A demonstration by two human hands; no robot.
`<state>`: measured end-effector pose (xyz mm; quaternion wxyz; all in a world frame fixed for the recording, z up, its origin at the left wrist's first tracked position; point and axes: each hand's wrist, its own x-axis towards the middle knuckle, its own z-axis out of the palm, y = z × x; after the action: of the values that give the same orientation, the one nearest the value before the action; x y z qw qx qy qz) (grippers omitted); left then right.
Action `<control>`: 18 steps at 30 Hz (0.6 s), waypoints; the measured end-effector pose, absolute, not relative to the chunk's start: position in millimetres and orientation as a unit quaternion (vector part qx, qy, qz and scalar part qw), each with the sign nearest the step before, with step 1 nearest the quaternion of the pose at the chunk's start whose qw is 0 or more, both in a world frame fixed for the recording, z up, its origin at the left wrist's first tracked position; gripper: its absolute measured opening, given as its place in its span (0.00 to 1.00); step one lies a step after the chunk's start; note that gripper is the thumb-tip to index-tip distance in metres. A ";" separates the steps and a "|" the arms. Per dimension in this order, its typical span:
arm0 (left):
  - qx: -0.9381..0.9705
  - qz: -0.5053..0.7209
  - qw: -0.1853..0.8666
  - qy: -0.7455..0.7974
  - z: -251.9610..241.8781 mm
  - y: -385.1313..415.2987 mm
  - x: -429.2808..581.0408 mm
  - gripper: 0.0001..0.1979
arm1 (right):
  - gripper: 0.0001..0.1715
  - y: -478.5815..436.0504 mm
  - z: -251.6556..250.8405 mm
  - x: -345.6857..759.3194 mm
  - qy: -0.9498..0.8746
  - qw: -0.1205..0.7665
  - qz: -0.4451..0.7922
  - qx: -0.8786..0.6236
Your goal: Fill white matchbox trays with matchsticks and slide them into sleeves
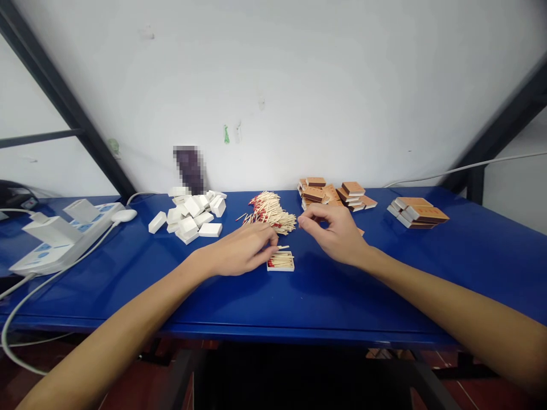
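On the blue table [307,296] a small white tray [281,262] partly filled with red-tipped matches lies in front of me. My left hand [241,250] rests beside its left edge, fingers curled and touching the tray and a loose match. My right hand [335,230] hovers just right of the loose pile of matches [271,210], its fingertips pinched together; whether a match is in them I cannot make out.
A heap of empty white trays [192,215] lies at the left. Orange box sleeves [333,193] are piled behind my right hand, and closed boxes [416,212] are stacked further right. A white power strip [55,236] with cables sits at the far left.
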<state>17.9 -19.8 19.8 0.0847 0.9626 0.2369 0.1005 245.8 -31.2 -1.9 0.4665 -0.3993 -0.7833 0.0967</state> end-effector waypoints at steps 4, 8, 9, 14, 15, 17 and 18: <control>0.966 0.090 0.103 0.218 14.9 -24.7 24.0 0.09 | 0.13 -31.2 -2.5 246.8 -0.817 0.422 0.115 -0.376; 0.963 0.091 0.133 0.218 10.1 -23.0 25.4 0.11 | 0.07 -34.5 -2.5 246.6 -0.886 0.312 0.144 -0.312; 0.961 0.098 0.141 0.219 10.2 -22.3 25.1 0.12 | 0.05 -35.1 -2.1 247.2 -0.895 0.294 0.144 -0.302; 0.949 0.133 0.164 0.233 17.6 -16.4 17.4 0.12 | 0.04 -36.3 0.8 251.7 -0.911 0.238 0.147 -0.302; 0.949 0.127 0.162 0.241 19.3 -14.4 14.6 0.11 | 0.04 -36.4 1.6 252.5 -0.913 0.227 0.146 -0.305; 0.947 0.100 0.164 0.258 21.9 -10.1 8.7 0.10 | 0.03 -36.8 3.1 253.5 -0.917 0.205 0.148 -0.310; 0.945 0.084 0.171 0.267 22.4 -8.0 5.9 0.11 | 0.03 -37.1 3.9 253.8 -0.918 0.197 0.149 -0.311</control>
<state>5.9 -8.0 22.4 0.1706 0.9448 0.2669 0.0837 253.8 -37.1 3.9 0.1970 -0.3111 -0.9178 0.1486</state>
